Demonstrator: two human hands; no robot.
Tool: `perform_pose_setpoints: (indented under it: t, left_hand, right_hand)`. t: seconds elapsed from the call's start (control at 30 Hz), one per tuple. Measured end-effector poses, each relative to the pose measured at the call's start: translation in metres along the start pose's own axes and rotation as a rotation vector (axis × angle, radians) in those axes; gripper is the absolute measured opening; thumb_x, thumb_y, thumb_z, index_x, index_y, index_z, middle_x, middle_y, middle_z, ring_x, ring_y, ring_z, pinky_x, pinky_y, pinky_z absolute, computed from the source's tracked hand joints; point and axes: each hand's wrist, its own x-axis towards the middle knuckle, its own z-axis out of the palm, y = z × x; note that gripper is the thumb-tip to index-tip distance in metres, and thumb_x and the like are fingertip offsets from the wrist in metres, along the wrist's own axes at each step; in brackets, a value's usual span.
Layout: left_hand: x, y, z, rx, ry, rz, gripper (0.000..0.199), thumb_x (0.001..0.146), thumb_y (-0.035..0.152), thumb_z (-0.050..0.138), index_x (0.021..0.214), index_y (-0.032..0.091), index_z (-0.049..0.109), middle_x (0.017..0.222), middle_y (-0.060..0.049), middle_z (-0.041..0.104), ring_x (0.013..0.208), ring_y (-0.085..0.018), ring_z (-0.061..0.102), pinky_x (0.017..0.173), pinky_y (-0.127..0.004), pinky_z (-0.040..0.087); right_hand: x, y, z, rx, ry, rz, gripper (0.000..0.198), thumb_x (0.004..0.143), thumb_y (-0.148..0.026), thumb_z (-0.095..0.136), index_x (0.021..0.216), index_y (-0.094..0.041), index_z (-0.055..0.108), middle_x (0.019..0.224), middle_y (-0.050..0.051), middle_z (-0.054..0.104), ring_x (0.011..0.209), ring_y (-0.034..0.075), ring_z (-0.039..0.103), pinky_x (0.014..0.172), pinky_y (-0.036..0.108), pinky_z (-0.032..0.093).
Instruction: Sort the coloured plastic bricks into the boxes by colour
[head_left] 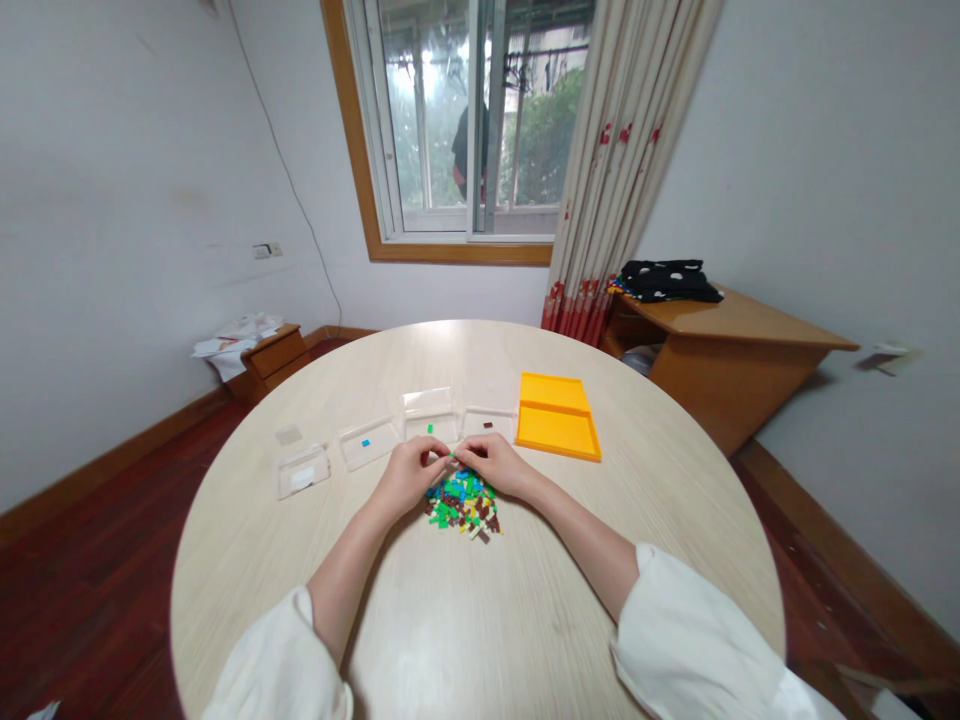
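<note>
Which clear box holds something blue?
The second clear box from the left holds a blue piece; the next two hold a green piece and a brown piece.

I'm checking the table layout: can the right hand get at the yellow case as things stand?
Probably yes: the yellow case lies open near the right hand, and nothing seems to stand between them.
</note>
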Motion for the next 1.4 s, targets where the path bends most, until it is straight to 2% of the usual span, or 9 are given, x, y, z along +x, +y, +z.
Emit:
perform_pose_setpoints:
  t: [0.1, 0.2, 0.37, 0.63, 0.83, 1.03, 1.17, 1.4]
  left_hand:
    - [0.001, -0.001, -0.003, 0.024, 0.092, -0.005, 0.014, 0.071, 0.026, 0.056, 0.072, 0.016, 0.066, 0.065, 0.0, 0.062, 0.058, -0.012, 0.047, 0.059, -0.024, 0.038]
    - [0.003, -0.006, -0.007, 0.084, 0.208, -0.027, 0.014, 0.072, 0.023, 0.054, 0.077, 0.017, 0.066, 0.073, -0.003, 0.066, 0.064, -0.015, 0.052, 0.066, -0.027, 0.041]
    - [0.005, -0.018, -0.011, 0.233, 0.353, -0.034, 0.015, 0.073, 0.02, 0.05, 0.076, 0.017, 0.064, 0.08, -0.006, 0.067, 0.078, -0.02, 0.057, 0.076, -0.032, 0.043]
    - [0.006, -0.028, -0.009, 0.389, 0.324, -0.012, 0.017, 0.076, 0.019, 0.05, 0.079, 0.017, 0.067, 0.081, -0.007, 0.069, 0.083, -0.024, 0.057, 0.078, -0.036, 0.041]
    - [0.007, -0.027, -0.008, 0.421, 0.304, -0.013, 0.019, 0.077, 0.02, 0.051, 0.083, 0.017, 0.069, 0.082, -0.008, 0.07, 0.083, -0.025, 0.058, 0.078, -0.037, 0.04]
    - [0.007, -0.026, -0.007, 0.355, 0.355, 0.013, 0.023, 0.079, 0.025, 0.051, 0.092, 0.016, 0.067, 0.083, -0.007, 0.069, 0.083, -0.024, 0.058, 0.081, -0.036, 0.041]
    - [0.005, -0.018, -0.008, 0.275, 0.27, 0.051, 0.023, 0.081, 0.026, 0.048, 0.085, 0.014, 0.067, 0.08, -0.008, 0.069, 0.078, -0.021, 0.058, 0.076, -0.034, 0.043]
    - [-0.001, 0.003, -0.009, 0.218, -0.036, 0.106, 0.019, 0.08, 0.021, 0.049, 0.078, 0.015, 0.067, 0.077, -0.006, 0.068, 0.072, -0.016, 0.058, 0.07, -0.027, 0.043]
  right_hand:
    - [-0.001, -0.001, -0.001, 0.011, 0.01, 0.01, 0.018, 0.076, -0.025, 0.056, 0.067, -0.012, 0.064, 0.059, -0.001, 0.059, 0.057, 0.009, 0.048, 0.057, 0.021, 0.038]
    - [-0.002, -0.002, -0.001, 0.007, 0.004, 0.039, 0.007, 0.068, -0.013, 0.057, 0.068, -0.012, 0.064, 0.058, -0.002, 0.057, 0.056, 0.008, 0.048, 0.056, 0.02, 0.038]
    - [-0.003, -0.002, 0.0, -0.005, -0.059, 0.01, 0.017, 0.059, -0.003, 0.052, 0.066, -0.014, 0.064, 0.066, -0.002, 0.06, 0.061, 0.009, 0.053, 0.061, 0.02, 0.041]
    - [-0.004, -0.001, -0.002, -0.175, -0.09, -0.147, 0.02, 0.059, -0.001, 0.056, 0.068, -0.015, 0.067, 0.072, 0.0, 0.062, 0.07, 0.011, 0.055, 0.067, 0.022, 0.043]
    - [-0.004, 0.001, -0.002, -0.179, -0.095, -0.174, 0.018, 0.061, -0.002, 0.057, 0.068, -0.015, 0.068, 0.072, 0.001, 0.062, 0.071, 0.012, 0.055, 0.069, 0.023, 0.044]
    - [-0.004, 0.0, -0.002, -0.166, -0.1, -0.179, 0.012, 0.064, -0.006, 0.062, 0.069, -0.014, 0.069, 0.073, 0.002, 0.061, 0.071, 0.012, 0.055, 0.067, 0.023, 0.044]
    - [-0.005, -0.002, -0.002, -0.159, -0.11, -0.19, 0.01, 0.067, -0.008, 0.064, 0.071, -0.014, 0.07, 0.074, 0.003, 0.062, 0.073, 0.012, 0.056, 0.068, 0.024, 0.044]
    - [-0.005, 0.001, -0.001, -0.138, -0.13, -0.212, 0.01, 0.07, -0.011, 0.065, 0.076, -0.017, 0.071, 0.079, 0.003, 0.064, 0.078, 0.014, 0.059, 0.074, 0.026, 0.046]
